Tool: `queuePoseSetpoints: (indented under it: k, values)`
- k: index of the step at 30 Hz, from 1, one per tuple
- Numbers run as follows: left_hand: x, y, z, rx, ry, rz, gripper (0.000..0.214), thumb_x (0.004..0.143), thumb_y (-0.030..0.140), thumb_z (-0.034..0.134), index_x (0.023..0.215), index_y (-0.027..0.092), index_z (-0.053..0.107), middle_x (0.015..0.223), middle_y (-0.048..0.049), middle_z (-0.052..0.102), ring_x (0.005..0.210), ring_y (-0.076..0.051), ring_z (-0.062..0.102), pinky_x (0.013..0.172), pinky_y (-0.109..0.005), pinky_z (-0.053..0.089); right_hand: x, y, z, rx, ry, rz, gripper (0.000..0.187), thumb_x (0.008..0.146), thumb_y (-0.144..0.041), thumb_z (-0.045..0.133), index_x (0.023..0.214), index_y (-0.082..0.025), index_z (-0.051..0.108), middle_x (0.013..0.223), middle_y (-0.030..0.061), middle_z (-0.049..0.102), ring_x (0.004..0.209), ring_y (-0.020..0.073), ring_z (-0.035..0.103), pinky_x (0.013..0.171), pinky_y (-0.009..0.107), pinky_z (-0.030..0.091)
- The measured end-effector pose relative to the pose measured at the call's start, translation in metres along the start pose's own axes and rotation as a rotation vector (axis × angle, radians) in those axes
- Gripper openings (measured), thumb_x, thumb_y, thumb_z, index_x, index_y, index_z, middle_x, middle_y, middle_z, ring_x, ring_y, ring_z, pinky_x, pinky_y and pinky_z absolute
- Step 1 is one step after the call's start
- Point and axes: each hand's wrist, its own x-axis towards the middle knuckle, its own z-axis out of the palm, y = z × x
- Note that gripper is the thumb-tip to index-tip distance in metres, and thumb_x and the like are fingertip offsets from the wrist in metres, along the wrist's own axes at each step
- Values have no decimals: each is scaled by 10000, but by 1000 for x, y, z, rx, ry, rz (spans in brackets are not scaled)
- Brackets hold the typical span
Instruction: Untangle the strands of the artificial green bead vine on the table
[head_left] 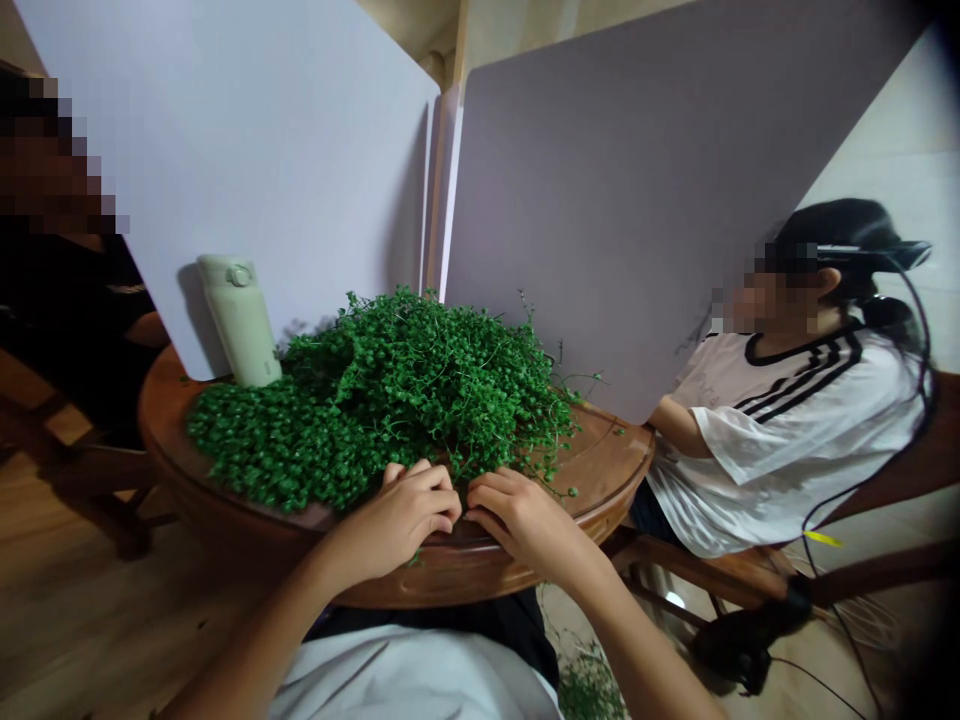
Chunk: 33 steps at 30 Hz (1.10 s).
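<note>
A large heap of leafy green sprigs (450,370) with thin stems and small round green heads covers much of the round wooden table (611,455). On its left side lies a lower, denser spread of loose small green heads (262,445). My left hand (421,505) is at the near edge of the heap, fingers curled and closed. Close beside it, my right hand (514,508) has its fingers bent and pressed together over the table's front rim. Whatever the fingers of either hand pinch is hidden or too small to name. A narrow gap separates the hands.
A pale green flask (244,325) stands behind the left spread. Tall white panels (277,150) and grey-looking panels (585,200) rise behind the heap. One person in a white shirt (810,430) sits right; another in dark clothes (67,310) sits left. Green sprigs (589,685) lie on the floor.
</note>
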Motion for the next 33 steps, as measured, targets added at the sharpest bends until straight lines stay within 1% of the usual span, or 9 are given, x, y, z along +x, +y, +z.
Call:
queuePoseSetpoints:
  k: [4, 6, 11, 17, 20, 23, 25, 28, 33]
  values:
    - [0, 0, -1, -6, -6, -7, 204, 1009, 110, 519, 905, 215, 658, 1011, 6, 613, 1013, -180, 510, 893, -353, 266, 2, -1, 0, 70, 29, -2, 115, 1036, -196, 545, 992, -175, 649, 950, 55, 673, 894, 193, 599, 812, 312, 482]
    - [1, 0, -2, -8, -10, -11, 203, 1013, 115, 518, 917, 222, 661, 1015, 8, 615, 1015, -181, 510, 893, -355, 259, 1, 0, 0, 95, 33, -19, 130, 1044, -207, 533, 996, -174, 650, 960, 57, 674, 904, 191, 603, 816, 305, 484]
    - [0, -1, -1, -14, -16, -17, 186, 1016, 128, 533, 909, 225, 651, 1007, 19, 609, 1020, -179, 506, 892, -354, 245, -1, 4, 0, 74, 54, -47, 162, 1058, -251, 511, 1019, -167, 644, 928, 62, 656, 883, 197, 588, 784, 307, 470]
    - [0, 0, 0, -15, -14, -9, 201, 1024, 132, 517, 918, 231, 656, 1001, 19, 605, 1017, -176, 505, 896, -358, 238, 2, 5, 2, 140, 31, -28, 165, 1055, -209, 504, 982, -164, 645, 960, 67, 655, 900, 193, 588, 814, 302, 481]
    - [1, 0, -1, -11, -18, -15, 206, 1028, 135, 510, 917, 230, 655, 997, 18, 601, 1024, -179, 505, 900, -359, 236, 3, 6, 1, 186, 25, -4, 167, 1052, -182, 496, 982, -164, 646, 944, 61, 650, 899, 187, 596, 825, 298, 489]
    - [2, 1, -3, -14, -33, -27, 200, 1025, 134, 518, 912, 230, 653, 1005, 23, 600, 1030, -178, 507, 905, -357, 235, 3, 6, -2, 209, -6, -4, 80, 1020, -210, 583, 999, -163, 645, 971, 58, 654, 914, 189, 612, 843, 300, 496]
    - [2, 1, -3, -17, -41, -31, 203, 1022, 127, 522, 903, 228, 652, 1008, 25, 599, 1029, -177, 507, 904, -354, 235, 3, 6, -5, 219, -37, 1, 63, 991, -219, 639, 1022, -164, 643, 1006, 58, 661, 930, 190, 623, 861, 302, 498]
    - [1, 1, -2, -12, -37, -30, 195, 1019, 129, 529, 909, 233, 652, 1011, 27, 601, 1024, -179, 505, 896, -352, 234, 5, 4, -6, 185, -60, 22, 41, 1005, -168, 597, 1011, -160, 637, 993, 58, 655, 928, 190, 617, 859, 304, 493]
    - [0, -3, 2, 2, -18, -18, 192, 1021, 136, 529, 912, 241, 647, 1013, 30, 606, 1016, -182, 505, 887, -354, 225, 5, 3, -4, 72, -72, -4, 141, 1014, -85, 509, 942, -155, 607, 961, 64, 607, 890, 193, 554, 797, 300, 462]
